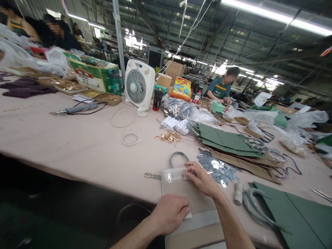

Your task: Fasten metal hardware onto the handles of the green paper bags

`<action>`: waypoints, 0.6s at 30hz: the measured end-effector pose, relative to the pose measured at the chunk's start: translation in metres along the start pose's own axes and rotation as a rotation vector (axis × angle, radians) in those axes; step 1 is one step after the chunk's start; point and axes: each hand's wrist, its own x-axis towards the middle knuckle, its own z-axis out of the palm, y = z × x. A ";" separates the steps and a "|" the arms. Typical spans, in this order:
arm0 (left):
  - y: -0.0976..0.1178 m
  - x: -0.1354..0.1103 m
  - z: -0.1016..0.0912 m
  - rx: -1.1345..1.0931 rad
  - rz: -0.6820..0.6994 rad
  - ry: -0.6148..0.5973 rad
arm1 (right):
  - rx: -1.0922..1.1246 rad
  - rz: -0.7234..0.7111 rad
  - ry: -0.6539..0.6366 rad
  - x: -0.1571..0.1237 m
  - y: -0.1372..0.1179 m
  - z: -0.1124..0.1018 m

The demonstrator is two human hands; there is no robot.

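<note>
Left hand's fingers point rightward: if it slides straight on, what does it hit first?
The left hand would likely cross the pale card panel under it and meet the right forearm first, though depth is unclear.

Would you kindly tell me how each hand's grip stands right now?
Left hand: closed, curled over the pale flat panel.
Right hand: on its clear plastic sheet; whether it grips cannot be told.
</note>
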 end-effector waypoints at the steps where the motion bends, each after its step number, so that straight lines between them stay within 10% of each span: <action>1: 0.000 0.000 -0.001 -0.004 0.002 0.004 | -0.004 0.003 -0.001 0.000 0.000 0.001; 18: 0.000 0.002 -0.005 -0.151 -0.027 0.026 | -0.031 -0.057 0.071 0.003 0.016 0.013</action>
